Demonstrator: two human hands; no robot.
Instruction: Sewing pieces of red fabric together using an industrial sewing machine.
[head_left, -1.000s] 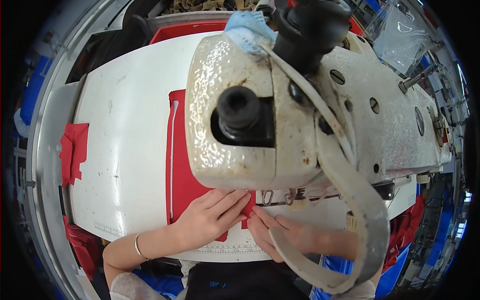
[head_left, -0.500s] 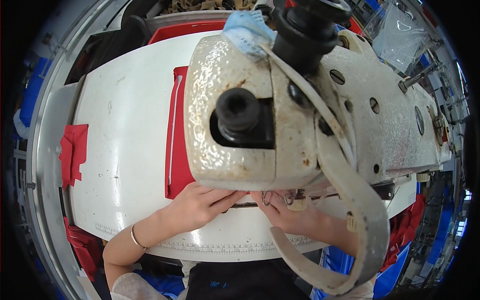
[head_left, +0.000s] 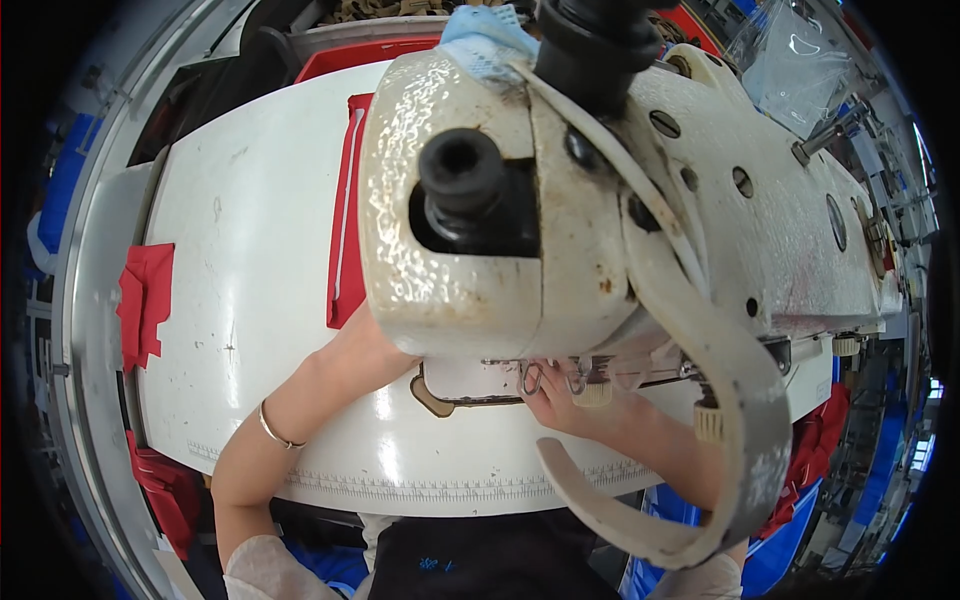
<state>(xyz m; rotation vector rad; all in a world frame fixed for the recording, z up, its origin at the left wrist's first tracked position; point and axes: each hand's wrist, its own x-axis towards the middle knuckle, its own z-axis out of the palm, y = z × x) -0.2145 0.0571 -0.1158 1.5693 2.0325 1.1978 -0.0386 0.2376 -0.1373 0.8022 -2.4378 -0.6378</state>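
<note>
A cream-coloured sewing machine head (head_left: 450, 310) fills the middle of the view. My left hand (head_left: 372, 348) reaches under its left end; the fingers are hidden behind it. Beside that wrist lies a red fabric piece (head_left: 345, 230) with a white strip along it, partly covered by the machine. My right hand (head_left: 570, 402) is under the machine's front, beside the wire thread guides (head_left: 530, 377). Its visible fingers are stretched out and apart, with nothing seen in them; the tips are partly hidden. The bare metal plate (head_left: 470, 382) shows between my hands.
A curved lever (head_left: 745, 460) hangs at the front right. Folded red fabric (head_left: 147, 300) lies on the white table's (head_left: 260, 200) left edge, with more red fabric (head_left: 165, 490) below. Red pieces (head_left: 815, 440) fill a blue bin at right. A red bin (head_left: 370, 58) stands behind.
My left hand has moved forward and under the machine head, and the red fabric has slid away from me. My right hand stays near the guides, and the plate between the hands is uncovered.
</note>
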